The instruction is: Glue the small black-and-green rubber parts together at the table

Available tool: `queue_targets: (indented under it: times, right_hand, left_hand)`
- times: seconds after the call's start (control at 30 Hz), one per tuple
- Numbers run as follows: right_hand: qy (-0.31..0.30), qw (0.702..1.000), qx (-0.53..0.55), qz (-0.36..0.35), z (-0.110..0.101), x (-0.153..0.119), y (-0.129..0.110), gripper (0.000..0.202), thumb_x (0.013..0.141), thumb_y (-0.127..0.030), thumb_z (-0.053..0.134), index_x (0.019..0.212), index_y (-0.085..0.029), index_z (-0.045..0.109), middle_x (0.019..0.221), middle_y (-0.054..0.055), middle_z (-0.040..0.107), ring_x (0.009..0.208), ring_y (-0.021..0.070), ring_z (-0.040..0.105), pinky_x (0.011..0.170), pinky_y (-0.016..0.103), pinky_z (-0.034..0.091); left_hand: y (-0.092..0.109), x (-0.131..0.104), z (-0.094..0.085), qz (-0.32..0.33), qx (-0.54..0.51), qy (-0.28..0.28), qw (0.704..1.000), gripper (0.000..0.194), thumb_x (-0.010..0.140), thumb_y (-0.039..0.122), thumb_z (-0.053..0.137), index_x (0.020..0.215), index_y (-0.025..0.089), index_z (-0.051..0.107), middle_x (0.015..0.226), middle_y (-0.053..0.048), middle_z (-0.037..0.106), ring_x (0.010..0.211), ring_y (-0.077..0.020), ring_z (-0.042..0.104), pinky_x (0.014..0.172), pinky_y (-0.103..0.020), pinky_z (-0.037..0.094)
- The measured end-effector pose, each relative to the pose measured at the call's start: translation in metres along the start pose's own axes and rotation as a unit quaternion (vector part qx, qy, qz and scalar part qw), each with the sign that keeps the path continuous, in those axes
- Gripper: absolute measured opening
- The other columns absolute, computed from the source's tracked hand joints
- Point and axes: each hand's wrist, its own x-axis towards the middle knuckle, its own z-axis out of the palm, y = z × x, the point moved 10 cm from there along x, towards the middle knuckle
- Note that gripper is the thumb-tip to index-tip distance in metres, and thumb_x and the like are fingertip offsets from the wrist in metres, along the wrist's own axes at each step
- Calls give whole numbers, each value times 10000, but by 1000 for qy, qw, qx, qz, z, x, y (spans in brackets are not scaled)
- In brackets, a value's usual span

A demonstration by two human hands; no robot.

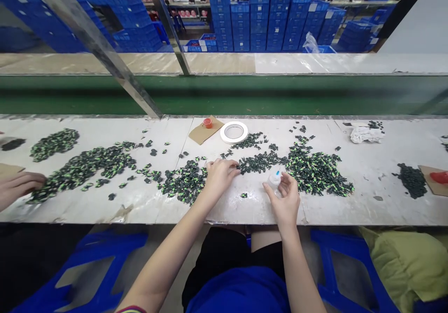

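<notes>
My right hand point(286, 198) is closed around a small clear squeeze bottle point(275, 180) with a blue nozzle tip, held over the white tabletop. My left hand point(221, 175) reaches to the edge of a pile of small dark parts point(257, 163), its fingers curled and pinched together. Whatever lies between those fingertips is too small to make out. One black-and-green piece point(244, 195) lies alone between my hands. Left of my left hand is a heap of black-and-green pieces point(185, 182); right of my right hand spreads a larger heap of similar pieces point(318, 173).
A white tape roll point(234, 132) and a red cup point(207, 123) on cardboard point(201, 134) stand behind the piles. At far left another person's hand point(23, 184) touches a long heap point(94, 166). Crumpled white cloth point(367, 135) and a dark pile point(413, 181) lie rightward.
</notes>
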Motion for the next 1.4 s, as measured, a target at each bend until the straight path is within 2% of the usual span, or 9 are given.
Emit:
queue_targets:
  times: [0.2,0.3,0.4,0.53,0.63,0.87,1.0,1.13,1.4]
  right_hand:
    - [58,982,-94,-155,-21,-23,-34,664,648,-390,812,1199,-187,501,1087,112,588,987,243,594,810,405,544]
    - [106,955,-118,-252,-31,-46,-60,482,711,-298,790,1116,-197,547,995,85,612,853,205,611,684,341,532]
    - [72,952,-97,-282,-23,-59,-72,253,779,-205,730,995,-205,599,864,40,636,715,154,610,599,282,522]
    - [-26,983,-38,-180,2,-56,-56,63,820,-221,674,875,-189,668,794,40,677,676,147,645,603,270,558]
    - [-96,994,46,-29,20,-54,-27,155,793,-300,694,891,-180,708,804,54,719,734,179,692,661,297,591]
    - [-157,950,210,171,39,-62,-8,274,653,-415,797,822,-203,751,782,28,752,615,151,681,593,284,597]
    - [-167,934,224,223,41,-64,-4,280,576,-407,847,739,-200,751,721,13,738,587,134,659,601,270,585]
    - [-140,937,212,240,35,-63,7,331,531,-439,864,709,-186,745,669,18,721,607,140,654,634,270,570]
    - [-127,955,156,219,23,-60,14,381,576,-479,825,815,-188,765,768,47,748,708,179,681,711,319,572]
  left_hand:
    - [0,13,9,12,21,-29,999,57,805,217,655,794,223,711,858,-50,754,956,-288,617,811,-408,394]
    - [-4,13,6,29,8,-14,999,52,780,230,692,734,216,712,828,-51,746,938,-285,614,803,-403,409]
    - [-3,7,-2,68,-35,31,997,50,760,220,710,711,218,720,836,-53,740,908,-263,621,805,-386,436]
    - [8,-13,-11,104,-151,65,981,71,760,159,698,755,217,739,820,-47,752,835,-231,655,810,-375,475]
    - [17,-37,-13,98,-276,64,954,79,773,180,694,805,222,753,838,-42,759,821,-210,674,786,-339,513]
    - [30,-83,-10,66,-456,75,884,59,766,221,719,767,231,777,781,-41,735,790,-186,665,758,-300,539]
    - [31,-88,-9,65,-443,65,892,90,790,223,697,770,247,782,795,-46,711,802,-182,650,753,-296,535]
    - [24,-86,-2,68,-395,21,916,238,770,209,720,1002,252,746,904,-50,724,884,-203,653,826,-337,531]
    - [5,-80,14,72,-146,97,982,174,780,177,702,947,214,737,991,-77,706,984,-255,571,881,-429,489]
